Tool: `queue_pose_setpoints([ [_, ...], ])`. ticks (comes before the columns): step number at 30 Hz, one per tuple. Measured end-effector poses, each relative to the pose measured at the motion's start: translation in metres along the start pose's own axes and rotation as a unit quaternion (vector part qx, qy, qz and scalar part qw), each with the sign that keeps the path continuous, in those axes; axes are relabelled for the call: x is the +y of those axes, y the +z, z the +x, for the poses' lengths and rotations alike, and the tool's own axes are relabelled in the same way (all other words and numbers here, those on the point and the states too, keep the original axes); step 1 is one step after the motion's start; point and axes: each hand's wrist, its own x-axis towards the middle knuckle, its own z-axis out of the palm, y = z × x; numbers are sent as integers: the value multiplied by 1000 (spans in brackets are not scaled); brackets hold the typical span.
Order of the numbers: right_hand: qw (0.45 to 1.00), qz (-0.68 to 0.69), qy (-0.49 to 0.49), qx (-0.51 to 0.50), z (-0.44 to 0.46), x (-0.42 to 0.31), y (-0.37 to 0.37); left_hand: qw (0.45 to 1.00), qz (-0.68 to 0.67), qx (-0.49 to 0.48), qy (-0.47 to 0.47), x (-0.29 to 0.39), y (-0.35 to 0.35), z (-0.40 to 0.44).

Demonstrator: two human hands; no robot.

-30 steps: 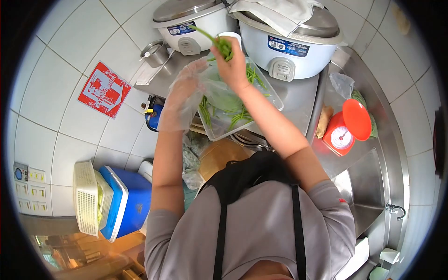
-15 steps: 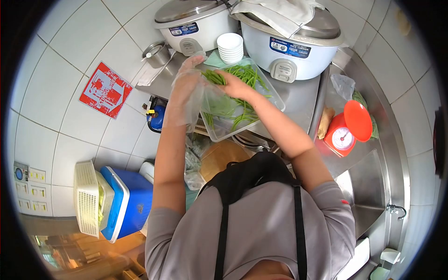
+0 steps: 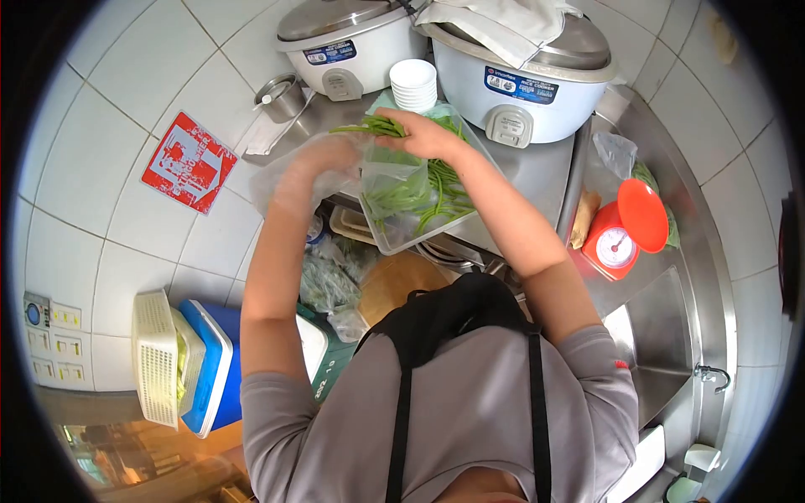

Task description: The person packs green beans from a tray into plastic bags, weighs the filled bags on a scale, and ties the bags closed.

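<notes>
My right hand (image 3: 411, 134) is closed around a small bunch of green beans (image 3: 377, 126), held above the far side of a clear plastic tub (image 3: 387, 238). More green beans (image 3: 449, 189) lie loose in that tub. My left hand (image 3: 331, 155) is at the tub's left side, inside or behind a thin clear plastic bag (image 3: 277, 180) that hangs around my wrist. Its fingers are blurred by the film and by motion, so their grip is unclear. Part of the clear film (image 3: 394, 180) stretches over the tub's left half.
Two rice cookers (image 3: 545, 109) stand behind the tub, with stacked white bowls (image 3: 413, 84) near them. At left is a steel pot (image 3: 283, 99). A red scale (image 3: 612, 247) sits by the sink (image 3: 662, 327) on the right. A blue cooler (image 3: 222, 335) is at lower left.
My left hand has lowered and moved slightly left with the plastic bag, its fingers now turned toward the tub. My right hand has risen slightly with the green beans, away from the tub's contents.
</notes>
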Motion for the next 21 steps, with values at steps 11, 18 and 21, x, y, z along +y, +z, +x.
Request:
queue_pose_setpoints([
  [11,800,-413,189,-392,23,28,37,733,-668,128,-4,53,15,-14],
  [18,773,-423,168,-443,27,-17,5,779,-613,131,-32,52,10,-8],
  [21,839,-353,161,-380,18,3,9,762,-635,125,-19,53,8,-2],
])
